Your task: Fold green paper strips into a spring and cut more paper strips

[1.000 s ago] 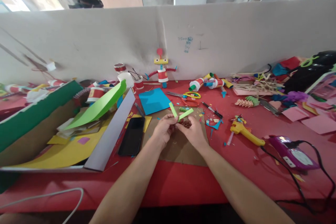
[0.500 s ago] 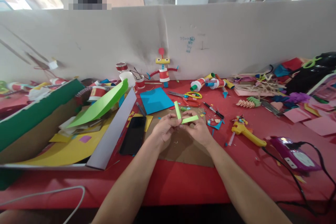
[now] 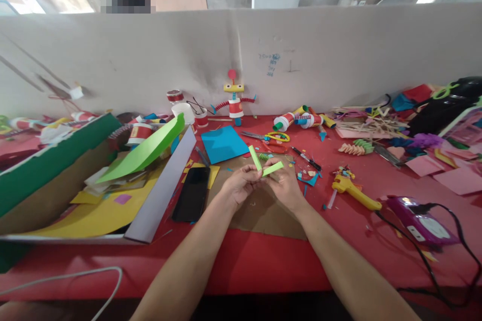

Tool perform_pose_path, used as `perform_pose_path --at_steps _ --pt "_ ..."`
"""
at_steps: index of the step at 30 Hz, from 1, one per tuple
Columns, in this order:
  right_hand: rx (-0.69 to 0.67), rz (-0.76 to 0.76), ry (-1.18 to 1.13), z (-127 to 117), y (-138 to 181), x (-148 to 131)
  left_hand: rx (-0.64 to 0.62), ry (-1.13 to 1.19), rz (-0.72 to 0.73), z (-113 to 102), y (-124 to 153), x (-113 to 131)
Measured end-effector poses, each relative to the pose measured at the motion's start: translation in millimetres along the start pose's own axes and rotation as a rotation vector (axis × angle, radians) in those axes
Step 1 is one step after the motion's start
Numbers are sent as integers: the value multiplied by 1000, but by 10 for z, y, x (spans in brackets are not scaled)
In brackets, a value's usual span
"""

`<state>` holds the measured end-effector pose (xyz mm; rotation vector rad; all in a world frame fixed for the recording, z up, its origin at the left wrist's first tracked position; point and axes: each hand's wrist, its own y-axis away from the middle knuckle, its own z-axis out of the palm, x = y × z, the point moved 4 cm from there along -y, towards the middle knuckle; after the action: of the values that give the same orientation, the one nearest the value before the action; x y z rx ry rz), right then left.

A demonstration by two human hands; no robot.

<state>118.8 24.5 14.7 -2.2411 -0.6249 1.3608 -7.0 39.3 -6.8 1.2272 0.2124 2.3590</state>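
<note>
Left hand [image 3: 242, 182] and right hand [image 3: 285, 186] are curled in, the light-green V-shaped paper strips [image 3: 273, 168] pinched near their corner above the flat brown cardboard sheet [image 3: 265, 218]; light, easily creased paper is probably best held there, gently.

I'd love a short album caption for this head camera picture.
Left hand and right hand hold green paper in a V above brown cardboard, a toy figure standing behind.

From my remote seat: pale-green strips [image 3: 274, 168] at clock centre, matt paper. Brown mat [image 3: 267, 220] at 5 o'clock, matt cardboard; red tabletop [image 3: 263, 266] at 6, smooth, low sheen. Phone [image 3: 191, 194] at 8, glossy black face. At 4 I read plastic: yellow glue gun [image 3: 359, 196], smooth; purple socket box [image 3: 402, 210], glossier.
</note>
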Motion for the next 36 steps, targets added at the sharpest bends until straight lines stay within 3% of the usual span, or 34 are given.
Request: perform_pose_path --at_steps 8,13,17,23,31,36 --pt "-1 -12 76 -41 4 -4 -21 46 65 62 17 -11" --pt "46 133 -72 -20 -10 47 5 85 159 53 -10 -10" --pt "92 277 -215 -8 2 65 115 55 225 20 -35 -41" --pt "107 316 -249 23 24 57 244 79 273 13 -37 -102" --pt "156 428 -274 11 34 193 128 99 198 93 -18 -127" --pt "159 480 -280 1 28 231 134 39 263 104 5 -124"
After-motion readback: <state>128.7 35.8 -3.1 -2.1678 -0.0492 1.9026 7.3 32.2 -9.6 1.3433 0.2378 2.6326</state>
